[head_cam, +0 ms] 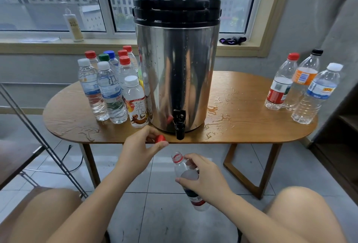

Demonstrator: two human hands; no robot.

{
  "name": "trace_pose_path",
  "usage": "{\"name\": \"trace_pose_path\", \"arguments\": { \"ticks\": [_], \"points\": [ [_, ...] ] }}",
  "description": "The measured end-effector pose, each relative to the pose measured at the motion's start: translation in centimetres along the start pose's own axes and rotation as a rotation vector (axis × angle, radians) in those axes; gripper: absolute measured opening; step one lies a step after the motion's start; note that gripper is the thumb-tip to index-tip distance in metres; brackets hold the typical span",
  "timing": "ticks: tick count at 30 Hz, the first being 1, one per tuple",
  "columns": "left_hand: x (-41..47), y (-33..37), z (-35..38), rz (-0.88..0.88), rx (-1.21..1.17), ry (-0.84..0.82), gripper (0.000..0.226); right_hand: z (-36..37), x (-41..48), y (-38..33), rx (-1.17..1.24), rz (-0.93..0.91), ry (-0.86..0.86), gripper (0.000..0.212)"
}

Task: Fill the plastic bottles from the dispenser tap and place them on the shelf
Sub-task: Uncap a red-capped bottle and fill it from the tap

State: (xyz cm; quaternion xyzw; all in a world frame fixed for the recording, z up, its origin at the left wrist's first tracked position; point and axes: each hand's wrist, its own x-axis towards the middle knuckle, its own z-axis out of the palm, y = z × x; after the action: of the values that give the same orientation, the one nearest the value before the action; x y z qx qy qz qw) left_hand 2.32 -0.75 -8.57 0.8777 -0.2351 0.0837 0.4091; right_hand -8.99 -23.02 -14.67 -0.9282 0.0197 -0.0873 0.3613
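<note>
A steel dispenser (pixel 177 68) with a black lid stands mid-table, its black tap (pixel 179 126) overhanging the front edge. My right hand (pixel 203 177) grips an uncapped clear bottle (pixel 184 171) with a red neck ring, held below the table edge, under and slightly right of the tap. My left hand (pixel 143 145) pinches a red cap (pixel 160 138) at the table's front edge, left of the tap. Several capped bottles (pixel 112 91) stand left of the dispenser; three bottles (pixel 302 85) stand at the right end.
The wooden table (pixel 251 126) has water puddles around the dispenser's base. A metal-framed rack (pixel 38 136) slants at the left. A dark shelf unit (pixel 344 136) is at the right edge. A pump bottle (pixel 73 23) stands on the windowsill. My knees fill the bottom corners.
</note>
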Motion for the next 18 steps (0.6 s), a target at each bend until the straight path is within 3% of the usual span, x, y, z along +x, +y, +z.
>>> {"name": "trace_pose_path", "arguments": {
  "ticks": [8,18],
  "points": [
    [2.2,-2.6,-0.5,-0.022,0.217,0.072,0.03,0.0,0.2,-0.1,0.021,0.045,-0.016,0.074],
    [2.1,-2.5,-0.7,-0.015,0.154,0.089,0.034,-0.3,0.4,-0.6,0.07,0.121,0.0,0.068]
  ]
}}
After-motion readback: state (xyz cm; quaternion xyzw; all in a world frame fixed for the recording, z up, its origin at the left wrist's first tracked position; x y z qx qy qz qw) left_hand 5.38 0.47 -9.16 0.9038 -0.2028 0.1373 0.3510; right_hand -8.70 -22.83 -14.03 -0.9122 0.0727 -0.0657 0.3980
